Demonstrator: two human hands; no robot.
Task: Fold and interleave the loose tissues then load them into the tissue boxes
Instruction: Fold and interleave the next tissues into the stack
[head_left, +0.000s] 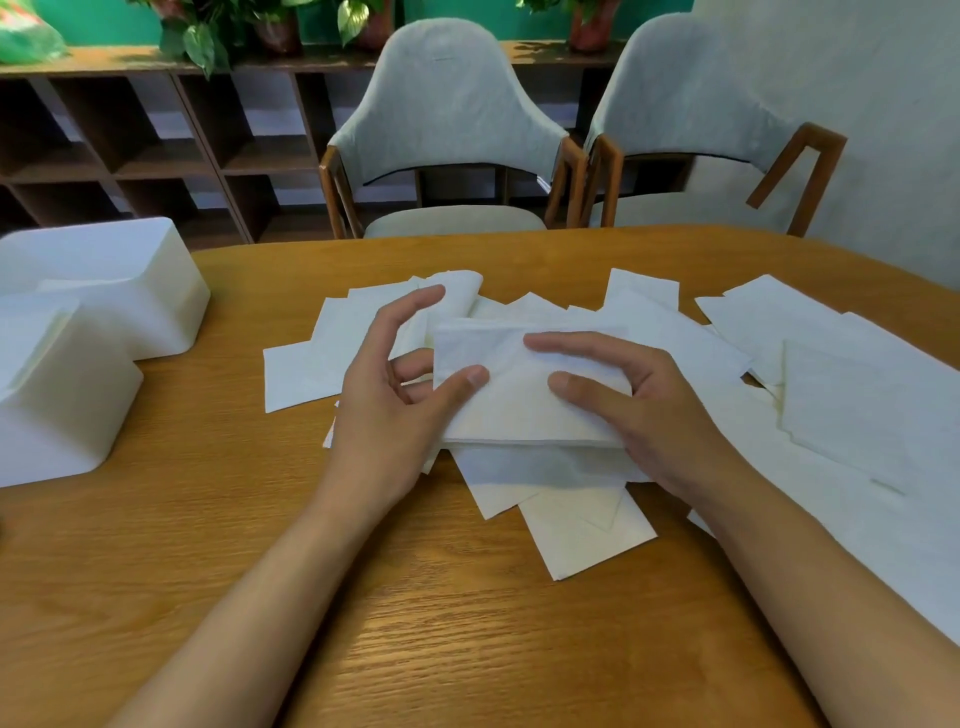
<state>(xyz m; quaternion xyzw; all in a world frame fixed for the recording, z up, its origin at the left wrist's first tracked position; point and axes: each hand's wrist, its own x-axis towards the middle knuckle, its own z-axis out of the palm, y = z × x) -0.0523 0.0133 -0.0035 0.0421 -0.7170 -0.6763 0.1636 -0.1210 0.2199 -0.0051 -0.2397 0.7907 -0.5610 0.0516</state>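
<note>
A folded stack of white tissues (519, 405) sits just above the pile of loose tissues (582, 530) at the table's middle. My left hand (384, 410) holds its left end, thumb on top and curled fingers at the edge, index finger raised. My right hand (649, 410) grips the right end, with thumb and index finger lying on top. More loose tissues (857, 410) lie spread to the right. Two white tissue boxes stand at the left, the far tissue box (156, 301) and the near tissue box (67, 426), both with white tissue showing inside.
The wooden table (363, 623) reaches to the frame's bottom. Two grey chairs (447, 119) stand behind its far edge, the right chair (691, 104) beside a wall. A dark shelf unit (156, 140) with potted plants on top lines the back.
</note>
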